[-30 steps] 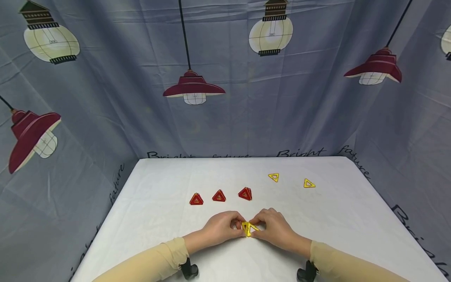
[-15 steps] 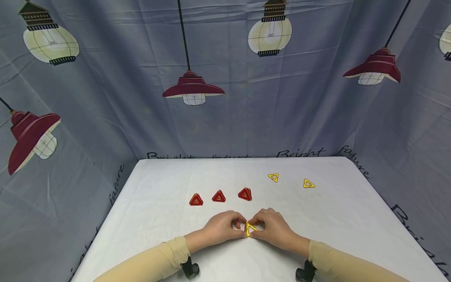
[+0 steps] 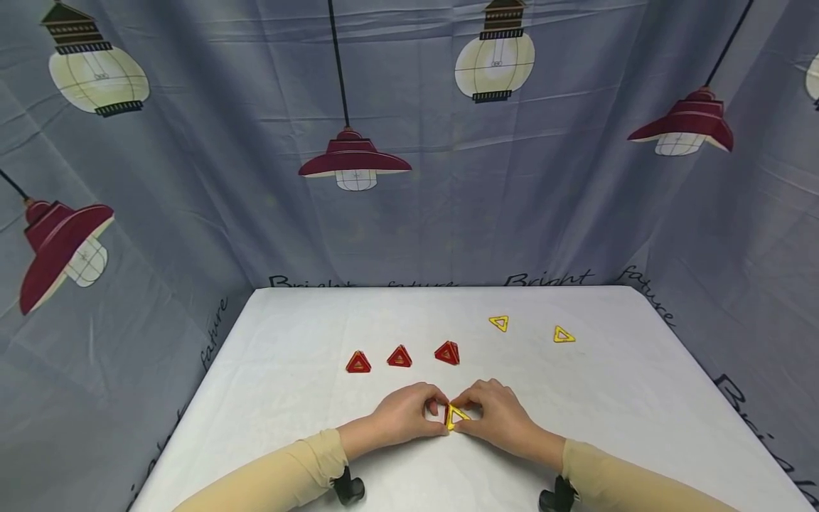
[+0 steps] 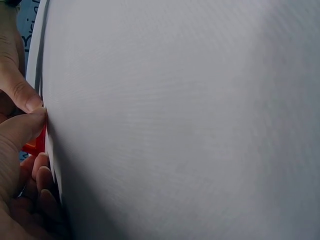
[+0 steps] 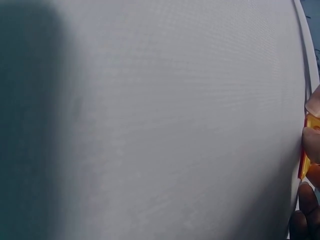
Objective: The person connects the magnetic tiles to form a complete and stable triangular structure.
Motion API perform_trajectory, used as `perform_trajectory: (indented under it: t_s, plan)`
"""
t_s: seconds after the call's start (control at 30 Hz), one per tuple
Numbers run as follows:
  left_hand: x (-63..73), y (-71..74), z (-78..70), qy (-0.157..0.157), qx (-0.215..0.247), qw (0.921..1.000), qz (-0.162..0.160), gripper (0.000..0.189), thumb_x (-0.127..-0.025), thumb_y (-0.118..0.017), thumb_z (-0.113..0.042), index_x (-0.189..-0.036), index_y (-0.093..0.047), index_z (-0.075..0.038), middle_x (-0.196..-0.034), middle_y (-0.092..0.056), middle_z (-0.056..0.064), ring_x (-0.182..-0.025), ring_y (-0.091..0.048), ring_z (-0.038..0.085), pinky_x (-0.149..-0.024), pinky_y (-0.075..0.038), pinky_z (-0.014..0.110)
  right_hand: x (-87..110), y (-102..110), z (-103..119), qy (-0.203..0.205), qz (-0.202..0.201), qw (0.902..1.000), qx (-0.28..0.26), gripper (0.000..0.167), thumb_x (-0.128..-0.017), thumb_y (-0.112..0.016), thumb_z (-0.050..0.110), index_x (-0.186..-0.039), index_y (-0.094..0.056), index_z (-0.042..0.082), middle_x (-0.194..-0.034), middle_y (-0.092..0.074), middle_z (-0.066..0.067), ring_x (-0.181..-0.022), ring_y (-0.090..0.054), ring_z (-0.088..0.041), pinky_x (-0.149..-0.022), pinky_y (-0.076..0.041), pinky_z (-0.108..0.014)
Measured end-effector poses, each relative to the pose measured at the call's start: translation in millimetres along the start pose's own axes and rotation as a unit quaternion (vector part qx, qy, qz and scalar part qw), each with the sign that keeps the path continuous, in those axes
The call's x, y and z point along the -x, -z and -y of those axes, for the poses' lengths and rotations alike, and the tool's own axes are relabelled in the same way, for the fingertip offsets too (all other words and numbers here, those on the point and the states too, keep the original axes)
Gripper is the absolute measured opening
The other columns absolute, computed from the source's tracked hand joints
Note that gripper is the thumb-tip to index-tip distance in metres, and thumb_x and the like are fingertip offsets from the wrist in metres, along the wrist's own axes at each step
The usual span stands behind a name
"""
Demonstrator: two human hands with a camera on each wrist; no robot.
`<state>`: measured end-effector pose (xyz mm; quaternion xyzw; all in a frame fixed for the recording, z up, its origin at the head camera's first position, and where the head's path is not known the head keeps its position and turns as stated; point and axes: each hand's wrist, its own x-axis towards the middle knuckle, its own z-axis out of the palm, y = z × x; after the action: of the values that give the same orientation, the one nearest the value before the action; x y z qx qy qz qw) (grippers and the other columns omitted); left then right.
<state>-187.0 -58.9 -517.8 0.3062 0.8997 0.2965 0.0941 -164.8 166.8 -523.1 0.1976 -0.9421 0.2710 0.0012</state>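
Just in front of me, both hands meet over small hollow-centred triangular tiles. My right hand [image 3: 498, 414] pinches a yellow triangular tile [image 3: 450, 419] between thumb and fingers. Along its left side runs a narrow red edge [image 3: 446, 414], where my left hand [image 3: 404, 414] pinches with thumb and forefinger. In the left wrist view, a red tile face [image 4: 36, 145] shows under the left thumb, and the right hand's fingertip comes right up to it. Yellow with a thin red border shows at the tile [image 5: 304, 167] in the right wrist view. Fingers hide much of the pieces.
On the white table [image 3: 307, 320], beyond my hands, stand three small red pyramids: left [image 3: 358, 362], middle [image 3: 399, 356] and right [image 3: 447, 353]. Farther right lie two flat yellow triangular tiles, one [image 3: 499, 323] at the back and another [image 3: 564, 334] beside it. Grey printed curtains surround the table.
A second yellow panel, seen angled out at the left hand a second ago, has swung out of sight, leaving a red edge there. Both hands stay in nearly the same place.
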Motion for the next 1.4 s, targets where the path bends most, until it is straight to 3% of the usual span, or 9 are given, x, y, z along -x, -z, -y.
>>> perform_trajectory:
  t_s: [0.23,0.43,0.63,0.8,0.9,1.03,1.17,1.4]
  plan:
    - [0.4,-1.1,0.6,0.001,0.007,1.0,-0.001,0.034,-0.081,-0.087,-0.036,-0.107,-0.071,-0.022,-0.084,-0.057,-0.016,-0.07,-0.049,-0.002,-0.062,-0.042,0.018,1.7,2.1,-1.4,0.008,0.005,0.9999,-0.008,0.03,-0.078,-0.089,0.039,-0.104,-0.077,0.03,-0.093,-0.06,0.022,-0.087,-0.048,-0.003,-0.077,-0.039,-0.034]
    - [0.9,-1.8,1.0,0.001,0.011,0.9999,-0.001,0.034,-0.081,-0.087,-0.037,-0.107,-0.07,-0.023,-0.084,-0.057,-0.017,-0.07,-0.049,-0.002,-0.062,-0.042,0.018,1.4,6.7,-6.6,0.01,0.035,0.9989,-0.03,0.028,-0.084,-0.085,0.038,-0.11,-0.077,0.028,-0.096,-0.062,0.022,-0.09,-0.05,-0.004,-0.079,-0.043,-0.034]
    - [1.7,-2.9,-0.3,0.003,-0.013,0.9999,-0.006,0.035,-0.081,-0.087,-0.039,-0.108,-0.072,-0.023,-0.089,-0.057,-0.016,-0.077,-0.051,-0.002,-0.068,-0.044,0.018,-4.1,20.4,-15.4,-0.035,0.054,0.9951,-0.074,0.024,-0.092,-0.078,0.025,-0.116,-0.076,0.023,-0.095,-0.064,0.019,-0.089,-0.055,-0.006,-0.08,-0.051,-0.031]
    - [5.0,-5.3,-0.8,-0.007,-0.074,0.9966,-0.036,0.037,-0.08,-0.086,-0.045,-0.111,-0.075,-0.027,-0.106,-0.059,-0.015,-0.098,-0.051,0.005,-0.085,-0.045,0.023,-6.9,37.1,-31.7,-0.086,0.015,0.9919,-0.092,0.023,-0.095,-0.075,0.022,-0.118,-0.076,0.02,-0.097,-0.064,0.015,-0.09,-0.058,-0.008,-0.084,-0.052,-0.035]
    - [6.9,-6.7,-0.7,-0.015,-0.097,0.9938,-0.054,0.037,-0.08,-0.086,-0.047,-0.112,-0.076,-0.03,-0.121,-0.061,-0.011,-0.113,-0.052,0.011,-0.095,-0.044,0.032,-7.2,49.1,-46.4,-0.092,-0.016,0.9914,-0.091,0.025,-0.097,-0.073,0.021,-0.121,-0.075,0.017,-0.1,-0.066,0.012,-0.093,-0.059,-0.011,-0.083,-0.052,-0.035]
    - [7.6,-6.9,-1.2,-0.022,-0.1,0.9934,-0.053,0.036,-0.082,-0.085,-0.046,-0.112,-0.076,-0.028,-0.137,-0.06,-0.005,-0.133,-0.049,0.018,-0.113,-0.036,0.046,-8.2,69.0,-67.1,-0.096,-0.052,0.9906,-0.083,0.028,-0.099,-0.069,0.021,-0.126,-0.073,0.012,-0.103,-0.067,0.005,-0.095,-0.06,-0.017,-0.077,-0.051,-0.036]
    - [7.2,-5.9,-1.8,-0.019,-0.094,0.9945,-0.043,0.037,-0.082,-0.085,-0.044,-0.113,-0.076,-0.026,-0.142,-0.059,-0.002,-0.139,-0.047,0.022,-0.117,-0.03,0.055,-10.3,89.4,-89.1,-0.111,-0.085,0.9883,-0.061,0.031,-0.102,-0.065,0.023,-0.129,-0.071,0.008,-0.11,-0.068,-0.005,-0.101,-0.061,-0.025,-0.08,-0.05,-0.041]
    - [6.6,-4.9,-2.1,-0.015,-0.105,0.9936,-0.037,0.037,-0.083,-0.084,-0.045,-0.114,-0.075,-0.028,-0.142,-0.059,-0.003,-0.138,-0.047,0.021,-0.117,-0.031,0.054,-9.3,114.8,-132.4,-0.137,-0.121,0.9832,-0.004,0.04,-0.104,-0.059,0.025,-0.135,-0.063,0.0,-0.126,-0.062,-0.024,-0.111,-0.055,-0.042,-0.086,-0.046,-0.055]
